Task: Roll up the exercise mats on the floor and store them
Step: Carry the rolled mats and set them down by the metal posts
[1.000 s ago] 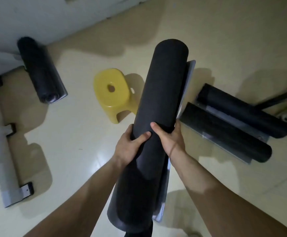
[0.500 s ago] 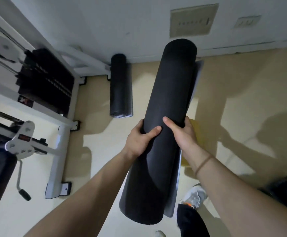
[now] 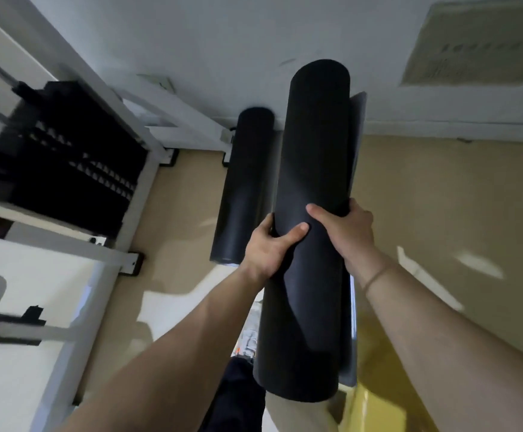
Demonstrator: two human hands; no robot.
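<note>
A rolled black exercise mat (image 3: 311, 145) is held off the floor in front of me, its long axis pointing away toward the wall. My left hand (image 3: 269, 247) grips its left side near the middle, thumb across the top. My right hand (image 3: 344, 230) grips the right side at the same height, thumb over the roll. The mat's loose grey edge shows along its right side. A second rolled black mat (image 3: 244, 185) lies on the floor by the wall, just left of the one I hold.
A white weight machine (image 3: 67, 169) with a black plate stack fills the left. A yellow stool (image 3: 381, 397) sits under the mat's near end. The white wall (image 3: 223, 42) is close ahead. My shoe (image 3: 247, 341) shows below the mat.
The view has closed in on the wall and the stored mat beside the weight machine. Both hands keep the same grip on the carried roll. The yellow stool is now below me.
</note>
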